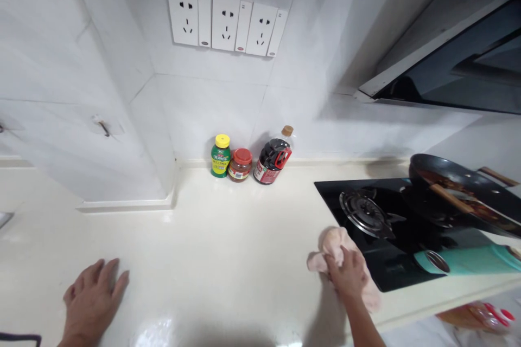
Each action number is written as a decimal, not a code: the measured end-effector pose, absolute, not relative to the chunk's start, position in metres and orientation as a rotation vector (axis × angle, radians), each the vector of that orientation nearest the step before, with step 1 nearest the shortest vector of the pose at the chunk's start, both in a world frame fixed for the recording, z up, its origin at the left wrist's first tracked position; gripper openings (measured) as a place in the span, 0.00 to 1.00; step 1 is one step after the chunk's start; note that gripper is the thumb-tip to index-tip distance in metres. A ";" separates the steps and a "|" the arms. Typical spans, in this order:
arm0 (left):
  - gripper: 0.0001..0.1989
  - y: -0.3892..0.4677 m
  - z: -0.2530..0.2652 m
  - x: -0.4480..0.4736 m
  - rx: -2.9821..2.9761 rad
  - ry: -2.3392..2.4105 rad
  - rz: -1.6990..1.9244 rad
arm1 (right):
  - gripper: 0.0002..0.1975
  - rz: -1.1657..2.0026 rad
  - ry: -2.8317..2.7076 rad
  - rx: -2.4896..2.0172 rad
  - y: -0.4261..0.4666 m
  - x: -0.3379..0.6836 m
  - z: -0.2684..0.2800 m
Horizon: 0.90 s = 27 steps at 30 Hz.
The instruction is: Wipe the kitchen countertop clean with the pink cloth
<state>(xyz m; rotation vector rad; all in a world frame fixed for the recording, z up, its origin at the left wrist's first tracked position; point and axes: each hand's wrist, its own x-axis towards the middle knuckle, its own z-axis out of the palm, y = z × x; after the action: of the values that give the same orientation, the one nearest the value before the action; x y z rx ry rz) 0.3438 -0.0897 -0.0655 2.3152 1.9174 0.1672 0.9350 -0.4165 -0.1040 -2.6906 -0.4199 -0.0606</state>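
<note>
My right hand (347,274) grips a bunched pale pink cloth (338,239) on the countertop, beside the left edge of the black glass hob (391,249). Part of the cloth is hidden under the palm, and one end trails toward the counter's front edge. Far to the left, my left hand (91,301) rests on the cream countertop (228,271) with its fingers apart and nothing in it.
Against the back wall stand a green bottle with a yellow cap (220,157), a red-lidded jar (240,165) and a dark sauce bottle (272,157). A wok (431,165) containing food sits on the hob. A turquoise object (474,260) lies at its front right, below the range hood (448,65).
</note>
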 end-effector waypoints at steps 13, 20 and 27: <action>0.30 -0.094 -0.074 0.339 2.414 1.945 0.214 | 0.28 0.034 -1.382 -2.457 -0.329 0.741 -0.116; 0.29 -0.095 -0.076 0.336 2.422 1.930 0.199 | 0.38 0.252 -0.912 -2.711 -0.228 0.858 -0.078; 0.28 -0.097 -0.074 0.339 2.438 1.938 0.189 | 0.36 0.417 -1.035 -2.796 -0.141 0.866 -0.063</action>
<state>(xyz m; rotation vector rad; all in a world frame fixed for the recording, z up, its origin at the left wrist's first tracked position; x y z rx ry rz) 0.3388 -0.0970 -0.0737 2.4379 1.9384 0.1894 0.8658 -0.1411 -0.0627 -2.7957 -1.0347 0.4168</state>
